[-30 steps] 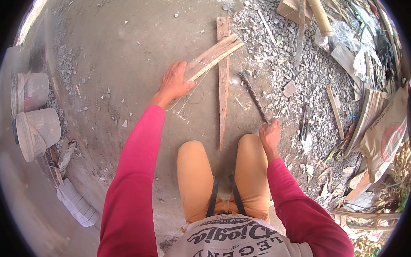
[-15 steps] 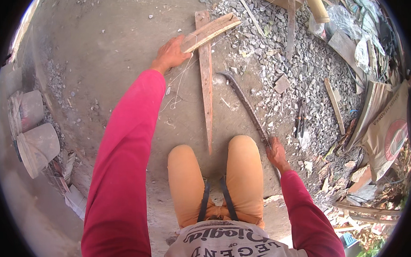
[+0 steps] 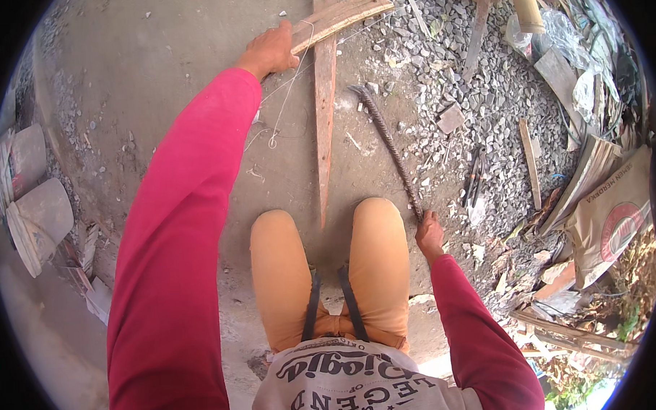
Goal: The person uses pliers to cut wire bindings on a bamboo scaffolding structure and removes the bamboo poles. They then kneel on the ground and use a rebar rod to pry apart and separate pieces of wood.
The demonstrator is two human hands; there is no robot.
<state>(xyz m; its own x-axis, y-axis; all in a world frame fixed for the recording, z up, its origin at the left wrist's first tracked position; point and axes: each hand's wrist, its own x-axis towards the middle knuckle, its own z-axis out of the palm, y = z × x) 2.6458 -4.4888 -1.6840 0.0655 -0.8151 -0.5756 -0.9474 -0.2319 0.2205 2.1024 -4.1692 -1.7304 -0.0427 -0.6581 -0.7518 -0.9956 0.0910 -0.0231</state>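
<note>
My left hand point(image 3: 271, 52) is closed on the near end of a short wooden board point(image 3: 347, 18), its thumb against the edge. Nails stick up at the board's far end. It lies across a longer wooden stake point(image 3: 325, 107), which tapers to a point toward my knees. Thin white string point(image 3: 289, 98) loops over the board near my fingers and trails down to the ground. My right hand point(image 3: 430, 235) is wrapped round the lower end of a ribbed steel pry bar point(image 3: 392, 146). The bar slants away from me, its bent tip over the ground right of the stake.
Grey gravel point(image 3: 449, 63) covers the right side, with pliers point(image 3: 474, 177) and a narrow wood strip point(image 3: 530, 162) on it. Farther right are a paper sack point(image 3: 609, 217) and plastic sheeting point(image 3: 560, 38). Dirty buckets point(image 3: 43, 215) lie at the left.
The view has shifted slightly. My left hand still grips the board, and the string now hangs in a different loop. The bar's lower end no longer shows past my right hand.
</note>
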